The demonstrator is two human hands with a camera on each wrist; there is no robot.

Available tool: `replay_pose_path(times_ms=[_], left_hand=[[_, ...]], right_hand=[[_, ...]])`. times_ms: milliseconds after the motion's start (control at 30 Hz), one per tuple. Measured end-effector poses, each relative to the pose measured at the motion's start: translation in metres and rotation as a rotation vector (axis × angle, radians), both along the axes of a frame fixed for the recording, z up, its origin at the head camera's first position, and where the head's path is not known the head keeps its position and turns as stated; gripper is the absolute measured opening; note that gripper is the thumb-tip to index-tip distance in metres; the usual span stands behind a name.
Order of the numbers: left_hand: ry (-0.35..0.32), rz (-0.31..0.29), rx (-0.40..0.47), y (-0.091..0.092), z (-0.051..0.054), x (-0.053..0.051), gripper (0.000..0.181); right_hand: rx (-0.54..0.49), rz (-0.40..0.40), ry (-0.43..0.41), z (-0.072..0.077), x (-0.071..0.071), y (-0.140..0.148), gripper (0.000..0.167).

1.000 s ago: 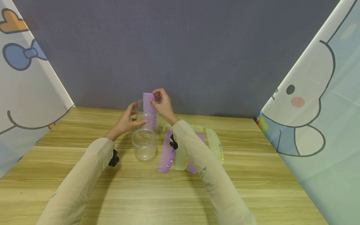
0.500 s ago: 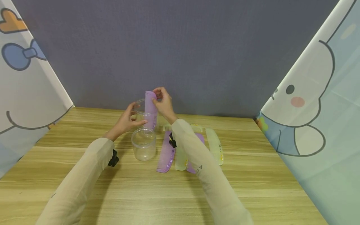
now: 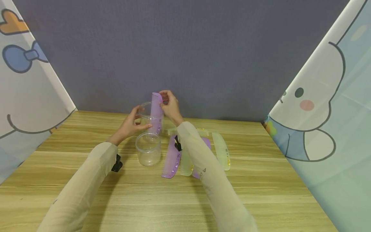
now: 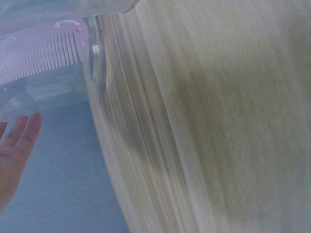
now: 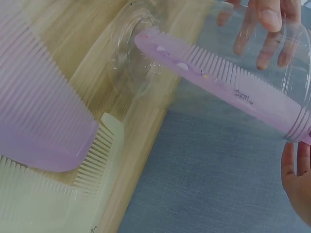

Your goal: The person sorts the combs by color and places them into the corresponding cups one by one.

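My left hand (image 3: pixel 128 125) grips the far clear plastic jar (image 3: pixel 146 116) from its left side, thumb in front. With my right hand (image 3: pixel 171 108) I pinch the upper end of a purple comb (image 3: pixel 156 108) that stands inside this jar and sticks up above its rim. In the right wrist view the comb (image 5: pixel 233 92) leans along the jar's wall, its lower end at the jar's bottom. Left fingertips (image 5: pixel 269 19) show behind the wall there. A second clear jar (image 3: pixel 148 151) stands just in front, with no comb in it.
Right of the jars lie several combs: a purple comb (image 3: pixel 171 161), a pale green comb (image 3: pixel 186 166), another green comb (image 3: pixel 221 151) and a green comb (image 3: pixel 203 132) lying crosswise behind. My right sleeve partly covers them. A grey panel (image 3: pixel 185 58) stands behind the wooden table (image 3: pixel 139 199).
The purple comb's top has shifted right and slightly up with my right hand, toward the jar's right side. My left hand and the jars have stayed put.
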State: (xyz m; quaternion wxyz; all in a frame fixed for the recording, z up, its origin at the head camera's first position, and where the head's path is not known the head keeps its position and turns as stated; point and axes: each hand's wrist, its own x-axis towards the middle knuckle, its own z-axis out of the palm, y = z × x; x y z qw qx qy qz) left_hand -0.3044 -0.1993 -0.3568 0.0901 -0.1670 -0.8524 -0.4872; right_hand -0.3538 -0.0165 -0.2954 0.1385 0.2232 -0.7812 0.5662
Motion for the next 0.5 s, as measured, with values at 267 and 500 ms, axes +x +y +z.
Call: replay_pose_path(times_ms=[267,500], left_hand=[[0.010,0.000,-0.004,-0.0013,-0.0025,-0.0018,0.099],[-0.003,-0.008,-0.001,0.0001,0.0013,0.0010,0.096]], right_hand=[[0.008,0.003,-0.014,-0.0016,-0.0015,0.0019,0.041],[0.016,0.001,-0.033,-0.0025,-0.0029,0.0026,0.041]])
